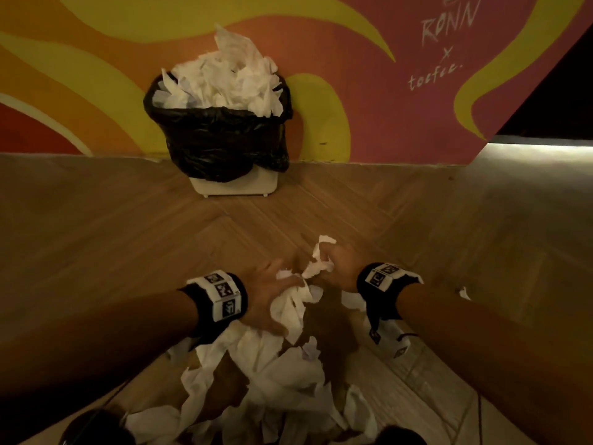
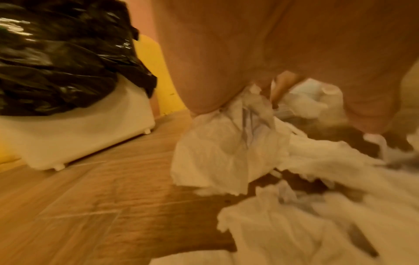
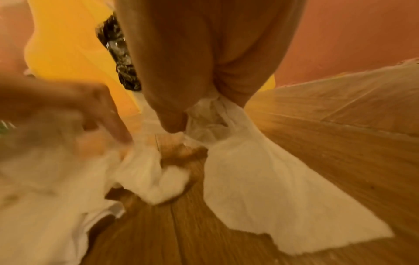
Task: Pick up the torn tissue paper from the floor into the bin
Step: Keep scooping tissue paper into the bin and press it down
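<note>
A white bin [image 1: 233, 185] lined with a black bag [image 1: 221, 136] stands against the wall, heaped with white tissue [image 1: 224, 80]. Torn tissue paper [image 1: 266, 377] lies scattered on the wooden floor close to me. My left hand [image 1: 272, 297] grips a bunch of white tissue [image 1: 292, 309], which hangs from its fingers in the left wrist view [image 2: 217, 154]. My right hand [image 1: 337, 268] pinches another torn strip [image 1: 321, 258] just above the floor. In the right wrist view that strip [image 3: 260, 170] trails down from the curled fingers [image 3: 172, 122].
The painted orange, yellow and pink wall [image 1: 369, 101] runs behind the bin. Bare wooden floor [image 1: 128, 236] lies between the bin and the tissue pile. A small tissue scrap [image 1: 463, 293] sits to the right of my right wrist. A dark opening [image 1: 552, 107] is at far right.
</note>
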